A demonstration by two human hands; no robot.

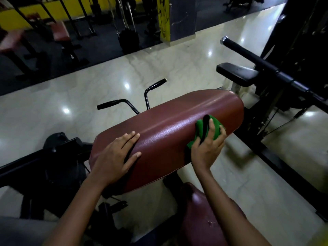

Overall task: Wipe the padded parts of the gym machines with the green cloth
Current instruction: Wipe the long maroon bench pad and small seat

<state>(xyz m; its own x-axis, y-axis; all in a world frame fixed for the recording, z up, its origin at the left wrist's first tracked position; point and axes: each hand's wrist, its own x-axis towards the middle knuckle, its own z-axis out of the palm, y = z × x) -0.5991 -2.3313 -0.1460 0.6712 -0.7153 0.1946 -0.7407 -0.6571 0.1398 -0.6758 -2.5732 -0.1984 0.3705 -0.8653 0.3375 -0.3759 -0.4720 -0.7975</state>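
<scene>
Shiny gym floor [159, 68] all round. Right hand [206, 150] bunched round green cloth [204, 128], pressed on red pad [168, 125] near its right end. Left hand [115, 155] flat on pad, fingers straight. Probably midway on this one; small red seat [204, 219] below, black pad [236, 73] beyond, likely still to wipe.

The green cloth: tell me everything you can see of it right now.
The green cloth is a bright green, soft-looking fabric, bunched into a wad rather than spread flat. It has a black strip or edge showing along its top. It sits pressed against the right, near side of the maroon pad, a glossy, leather-like cushion. The right hand grips it with fingers curled over it. The left hand does not touch it; it rests flat on the pad's left end.
</scene>
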